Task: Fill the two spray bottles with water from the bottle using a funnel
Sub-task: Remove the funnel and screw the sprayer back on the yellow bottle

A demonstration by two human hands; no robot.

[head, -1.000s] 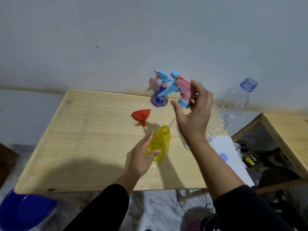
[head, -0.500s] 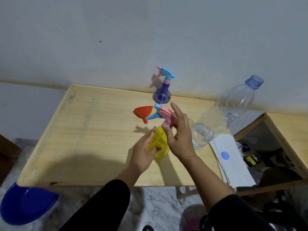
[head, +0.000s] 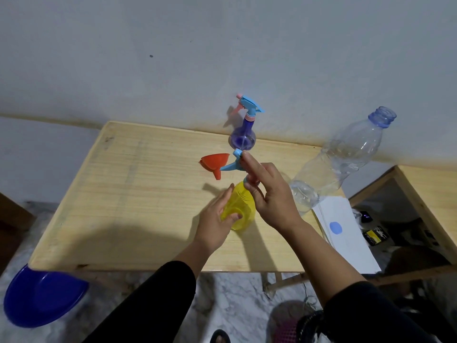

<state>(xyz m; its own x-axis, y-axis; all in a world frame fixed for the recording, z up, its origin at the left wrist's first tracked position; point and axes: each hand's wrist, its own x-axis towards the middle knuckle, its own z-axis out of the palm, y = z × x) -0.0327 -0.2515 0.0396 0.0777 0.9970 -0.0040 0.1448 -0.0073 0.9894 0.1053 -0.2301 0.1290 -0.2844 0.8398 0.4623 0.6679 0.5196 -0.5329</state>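
A yellow spray bottle (head: 241, 210) stands upright near the middle of the wooden table (head: 123, 194). My left hand (head: 215, 221) grips its body from the left. My right hand (head: 269, 196) holds the blue and pink spray head (head: 235, 163) on the yellow bottle's neck, fingers around its collar. A purple spray bottle (head: 243, 137) with its head on stands at the table's back edge. A red funnel (head: 215, 164) lies on its side just behind the yellow bottle. The large clear water bottle (head: 338, 162), uncapped and nearly empty, stands at the right.
White papers (head: 346, 233) with a blue dot overhang the table's right edge. A second wooden table (head: 425, 194) stands to the right, clutter under it. A blue basin (head: 39, 295) sits on the floor at lower left. The wall runs close behind the table.
My right hand brought the spray head down from above the table onto the yellow bottle's neck. My left hand kept hold of the yellow bottle.
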